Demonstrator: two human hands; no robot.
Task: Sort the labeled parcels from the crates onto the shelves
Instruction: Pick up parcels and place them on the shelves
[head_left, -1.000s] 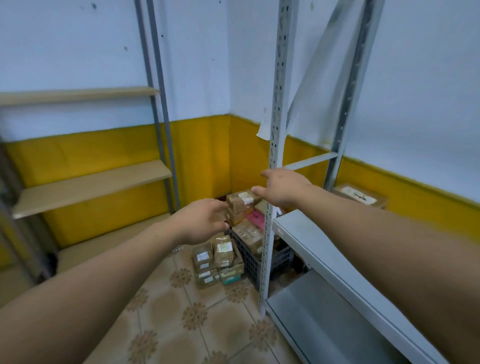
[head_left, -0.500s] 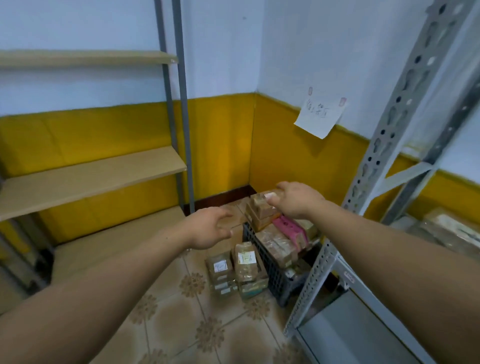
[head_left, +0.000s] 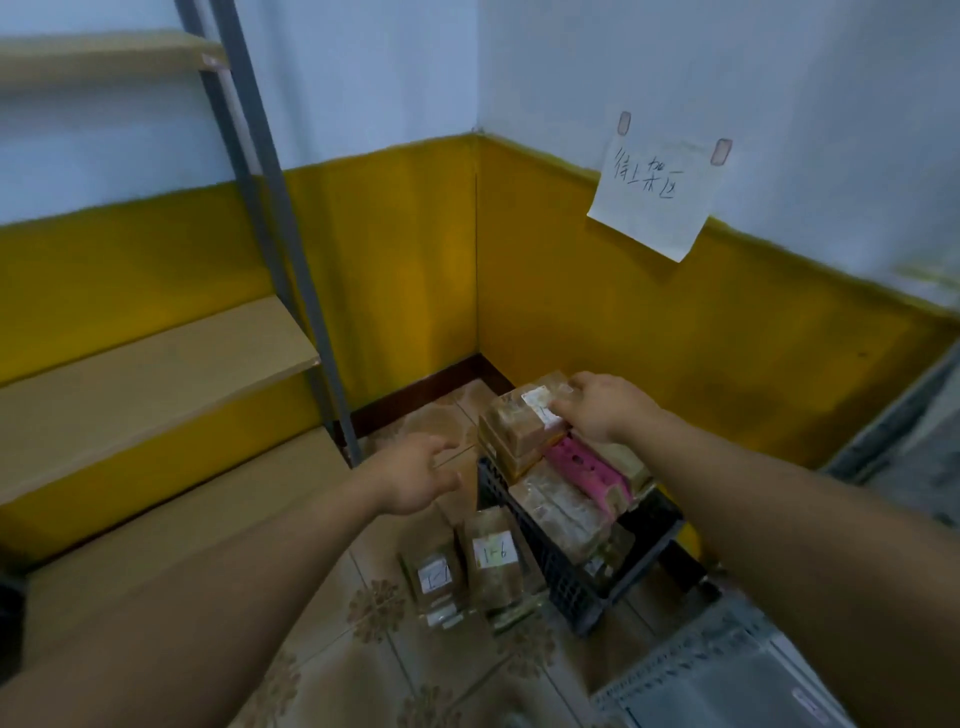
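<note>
We are taking the crate (head_left: 566, 582) as our mark: it is sitting on the floor in the room's corner, parcels are piling up inside it, and our right hand (head_left: 602, 410) is gripping the top parcel (head_left: 519, 423) at the pile's far end. Just left of the crate, the 1-6 parcel (head_left: 493, 564) and a second floor parcel (head_left: 435, 578) are standing side by side, with our left hand (head_left: 415, 478) hovering spread beyond them and the shelf unit (head_left: 156, 374) standing farther left. Behind and above the crate a paper note (head_left: 654, 192) is hanging on the wall, while the metal rack (head_left: 727, 670) is sitting to its right, nearer to us.

Both forearms stretched forward, left hand (head_left: 415, 480) fingers spread, right hand (head_left: 605, 410) palm-down, farther out
</note>
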